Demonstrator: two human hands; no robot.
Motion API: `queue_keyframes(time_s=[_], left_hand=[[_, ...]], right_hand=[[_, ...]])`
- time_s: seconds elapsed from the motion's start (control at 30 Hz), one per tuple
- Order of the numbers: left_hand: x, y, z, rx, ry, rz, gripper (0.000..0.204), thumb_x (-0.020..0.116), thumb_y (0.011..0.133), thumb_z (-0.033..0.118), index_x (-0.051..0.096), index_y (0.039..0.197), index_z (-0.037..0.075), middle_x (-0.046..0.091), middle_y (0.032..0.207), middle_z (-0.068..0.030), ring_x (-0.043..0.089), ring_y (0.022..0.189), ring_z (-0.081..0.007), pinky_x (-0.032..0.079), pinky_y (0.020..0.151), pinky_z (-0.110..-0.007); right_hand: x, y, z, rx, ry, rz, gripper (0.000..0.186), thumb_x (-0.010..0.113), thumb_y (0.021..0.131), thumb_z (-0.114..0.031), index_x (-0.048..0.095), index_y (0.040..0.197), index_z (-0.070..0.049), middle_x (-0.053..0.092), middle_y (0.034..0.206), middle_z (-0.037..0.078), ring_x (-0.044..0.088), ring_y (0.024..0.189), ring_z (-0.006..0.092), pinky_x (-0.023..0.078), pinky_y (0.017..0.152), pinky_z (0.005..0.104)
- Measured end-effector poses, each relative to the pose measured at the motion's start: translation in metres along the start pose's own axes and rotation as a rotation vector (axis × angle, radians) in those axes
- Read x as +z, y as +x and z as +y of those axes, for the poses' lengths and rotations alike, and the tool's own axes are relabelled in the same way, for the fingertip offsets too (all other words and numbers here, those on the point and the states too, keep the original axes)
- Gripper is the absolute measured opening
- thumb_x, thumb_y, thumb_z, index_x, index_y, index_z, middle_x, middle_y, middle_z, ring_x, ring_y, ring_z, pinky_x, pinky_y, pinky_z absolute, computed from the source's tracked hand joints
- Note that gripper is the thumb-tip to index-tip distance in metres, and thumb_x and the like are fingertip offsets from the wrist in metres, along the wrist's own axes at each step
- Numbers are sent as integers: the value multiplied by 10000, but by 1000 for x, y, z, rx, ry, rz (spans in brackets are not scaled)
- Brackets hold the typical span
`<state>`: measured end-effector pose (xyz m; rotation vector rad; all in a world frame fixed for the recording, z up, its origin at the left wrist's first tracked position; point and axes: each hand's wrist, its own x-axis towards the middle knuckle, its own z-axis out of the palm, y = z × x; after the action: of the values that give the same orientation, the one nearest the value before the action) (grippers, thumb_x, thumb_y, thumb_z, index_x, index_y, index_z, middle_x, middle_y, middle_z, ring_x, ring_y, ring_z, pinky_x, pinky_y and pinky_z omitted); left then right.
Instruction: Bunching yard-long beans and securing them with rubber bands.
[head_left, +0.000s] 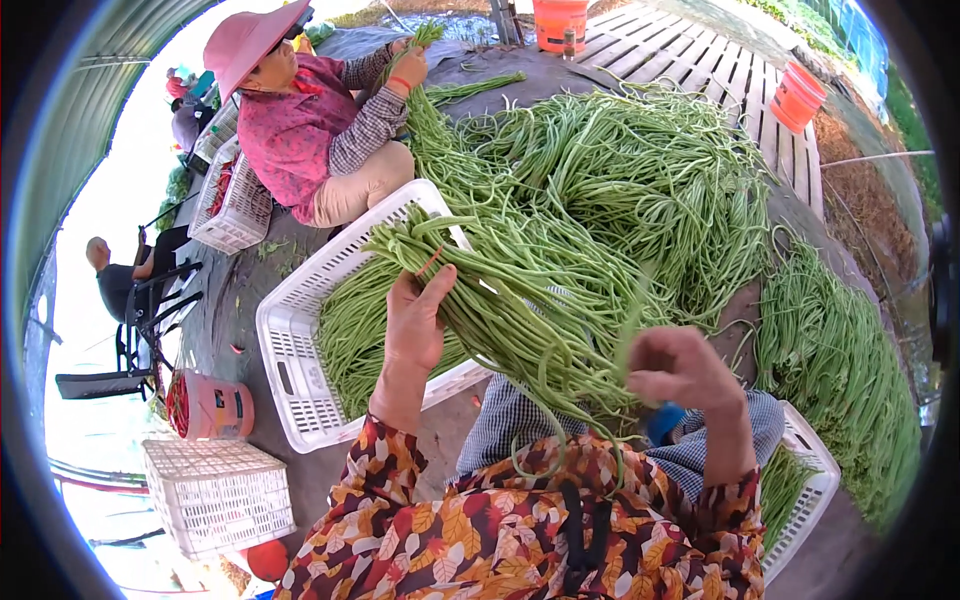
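My left hand (415, 325) grips a thick bundle of long green yardlong beans (520, 330) near one end, where a red band (430, 262) circles it. The bundle's other end droops to the right over my lap. Close to that loose end my right hand (685, 370) is raised, fingers curled and somewhat blurred. A smeared green strand, which looks like a single long bean, runs at its fingertips. Below the bundle stands a white crate (290, 370) partly filled with beans, partly hidden by my left forearm.
A large heap of beans (640, 180) spreads ahead, with another pile (830, 370) at the right. A second white crate (815, 465) stands by my right side. A co-worker in a pink hat (250, 45) holds beans at upper left. Orange buckets (797, 97) and an upturned crate (215, 495) stand around.
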<state>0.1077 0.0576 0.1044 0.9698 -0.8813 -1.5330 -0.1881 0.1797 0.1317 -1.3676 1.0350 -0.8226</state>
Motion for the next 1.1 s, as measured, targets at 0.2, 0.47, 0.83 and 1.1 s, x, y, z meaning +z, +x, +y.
queue_keyframes(time_s=[0.2, 0.47, 0.83, 1.1], left_hand=[[12, 4, 2, -6, -19, -87, 308, 635, 828, -5, 556, 1124, -30, 645, 1040, -93, 636, 902, -171, 533, 807, -310], [-4, 10, -9, 34, -61, 54, 337, 591, 803, -42, 550, 1137, -31, 633, 1039, -96, 634, 893, -191, 538, 808, -328], [-8, 11, -15, 96, -17, 125, 392, 591, 773, -69, 544, 1158, -6, 615, 1070, -61, 601, 927, -158, 494, 848, -306], [18, -11, -3, 173, 120, 78, 400, 591, 752, -76, 540, 1147, -41, 618, 1070, -97, 610, 951, -195, 487, 878, -325]], right_hand=[[-76, -59, 14, -475, 832, 95, 199, 586, 903, -192, 487, 848, -28, 543, 651, 45, 499, 488, 102, 376, 440, 240], [-99, -101, 69, -481, 955, 464, 166, 475, 961, -209, 434, 944, -49, 418, 657, 5, 366, 466, 73, 284, 433, 240], [-170, -183, 171, -163, 839, 1378, 171, 551, 920, -259, 535, 856, -102, 505, 690, -5, 438, 498, 72, 323, 388, 230], [-119, -10, 126, 62, 246, 1214, 106, 599, 879, -134, 573, 927, -42, 590, 701, 12, 473, 500, 53, 359, 410, 198]])
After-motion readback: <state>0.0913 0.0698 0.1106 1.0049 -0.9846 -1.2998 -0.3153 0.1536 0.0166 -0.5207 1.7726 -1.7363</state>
